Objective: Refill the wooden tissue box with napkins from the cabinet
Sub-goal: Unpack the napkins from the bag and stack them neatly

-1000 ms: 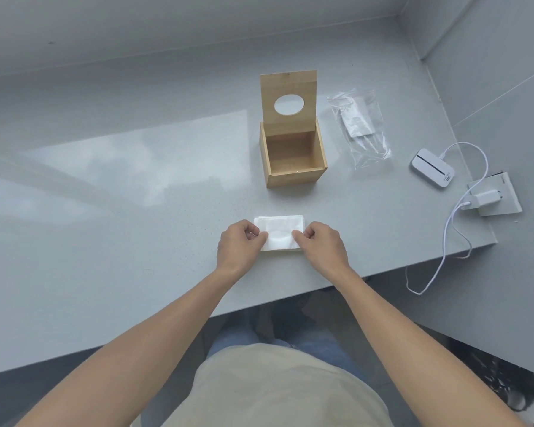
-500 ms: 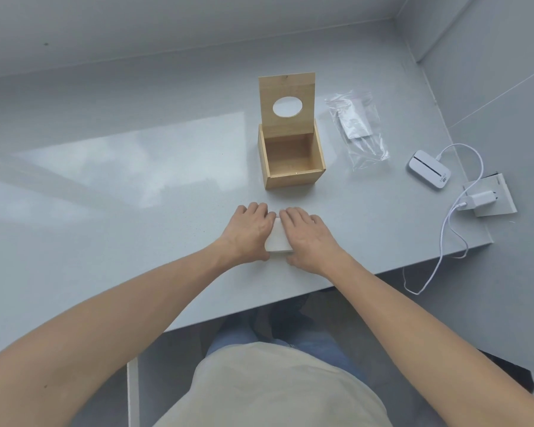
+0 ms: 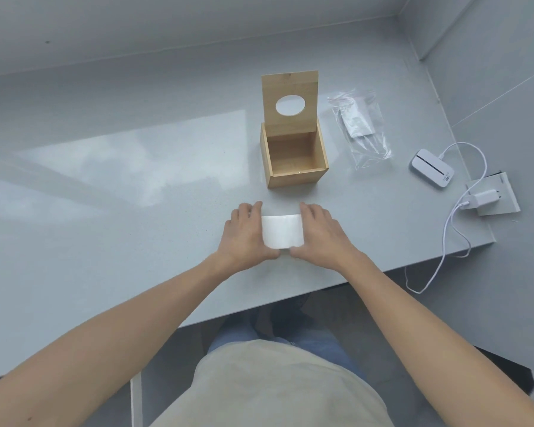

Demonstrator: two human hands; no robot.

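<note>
A white, smooth stack of napkins (image 3: 281, 231) sits on the grey counter (image 3: 105, 186), near the open wooden tissue box (image 3: 294, 158). The left hand (image 3: 244, 234) and right hand (image 3: 319, 232) grip its two sides, fingers curled around its edges.

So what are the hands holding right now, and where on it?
The stack of white napkins, held between both hands on the counter: the left hand grips its left side, the right hand its right side.

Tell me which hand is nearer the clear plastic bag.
Right. The right hand holds the napkin stack's right side, nearest the clear plastic bag, which lies farther back to its right. The left hand holds the stack's left side, farther away.
</note>
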